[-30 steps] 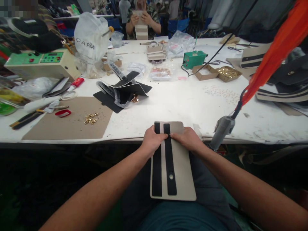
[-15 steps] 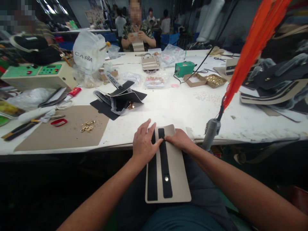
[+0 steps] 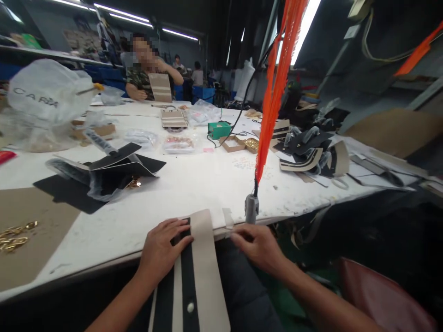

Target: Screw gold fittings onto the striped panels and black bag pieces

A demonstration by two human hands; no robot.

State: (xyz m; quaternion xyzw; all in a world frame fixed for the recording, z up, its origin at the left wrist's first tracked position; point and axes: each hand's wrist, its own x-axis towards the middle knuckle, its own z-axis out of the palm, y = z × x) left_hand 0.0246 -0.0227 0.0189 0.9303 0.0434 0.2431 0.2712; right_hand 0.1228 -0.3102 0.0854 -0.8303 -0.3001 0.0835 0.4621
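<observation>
My left hand (image 3: pixel 164 249) lies with its fingers stretched across the top of a beige panel (image 3: pixel 207 272) with black stripes. The panel leans from my lap onto the table edge, and a round snap button (image 3: pixel 190 307) shows low on one black strap (image 3: pixel 189 276). Off the panel to the right, my right hand (image 3: pixel 259 246) is at the table edge with its fingers curled together. Whatever they pinch, if anything, is too small to make out. Just beyond its fingertips are a pale tape strip (image 3: pixel 227 217) and a grey upright holder (image 3: pixel 251 208).
Orange strands (image 3: pixel 273 92) rise from the holder. A black folded bag piece (image 3: pixel 114 166) and gold chain (image 3: pixel 15 237) lie to the left. Farther back stand a green box (image 3: pixel 219 130) and a carton of gold bits (image 3: pixel 252 145). A person (image 3: pixel 148 74) sits opposite.
My right hand has left the strap and moved right to the table edge by the holder. My left hand stays on the panel, flatter. The view has turned right.
</observation>
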